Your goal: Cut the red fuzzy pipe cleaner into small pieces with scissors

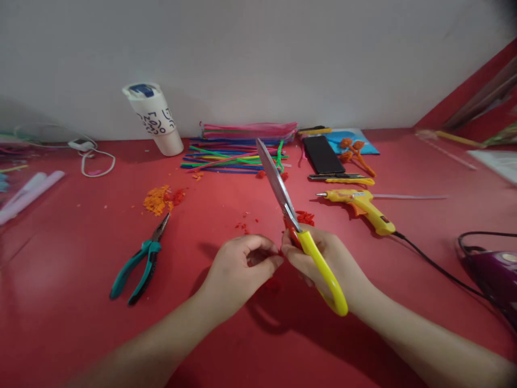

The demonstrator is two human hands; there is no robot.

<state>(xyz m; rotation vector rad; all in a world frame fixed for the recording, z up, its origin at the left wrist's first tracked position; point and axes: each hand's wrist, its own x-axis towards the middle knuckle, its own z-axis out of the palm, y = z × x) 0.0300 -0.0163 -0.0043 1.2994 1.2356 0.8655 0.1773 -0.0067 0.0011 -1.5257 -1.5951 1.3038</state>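
Note:
My right hand [323, 258] holds a pair of scissors [323, 269] with a yellow handle, the long blades pointing up and away from me. The blades look closed together. Close beside it, my left hand [242, 269] is closed in a pinch, thumb against fingers. A small red bit seems to show between the two hands' fingertips, too small to name. Small red pieces [306, 217] lie just behind the right hand, and a few red crumbs [242, 226] are scattered behind the left.
Teal pliers [148, 253] and orange clippings [156, 200] lie left. Pipe cleaners [234, 156] and a white tumbler [155, 118] are at the back. A phone [323, 154], orange flower-like pieces [355, 151] and a yellow glue gun [359, 202] with a black cord lie right.

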